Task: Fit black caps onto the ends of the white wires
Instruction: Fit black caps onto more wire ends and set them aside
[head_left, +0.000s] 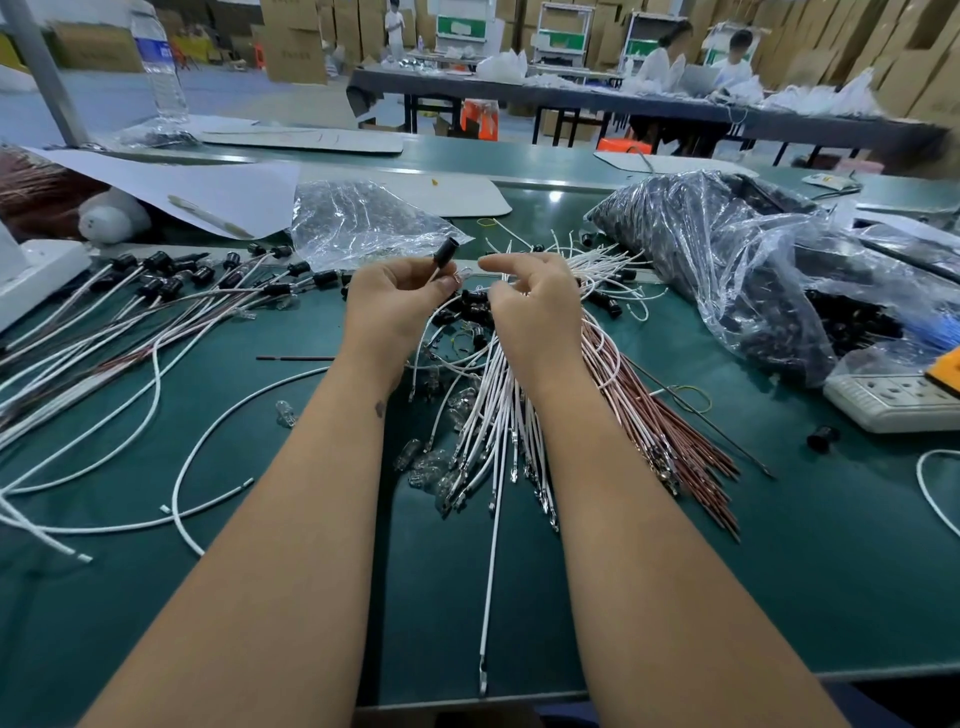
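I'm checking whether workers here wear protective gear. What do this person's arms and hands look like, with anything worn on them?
Both forearms are bare up to the bottom edge of the picture: no sleeves show. The left hand and right hand wear no gloves, rings, watch or wristband. A small dark mark sits near the left wrist.

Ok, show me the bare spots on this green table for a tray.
Bare table lies near the front right, between the red-brown wires and the power strip. A smaller patch sits front left, below the loose white wire loops. The middle, under both hands, and the capped wires on the left are crowded.
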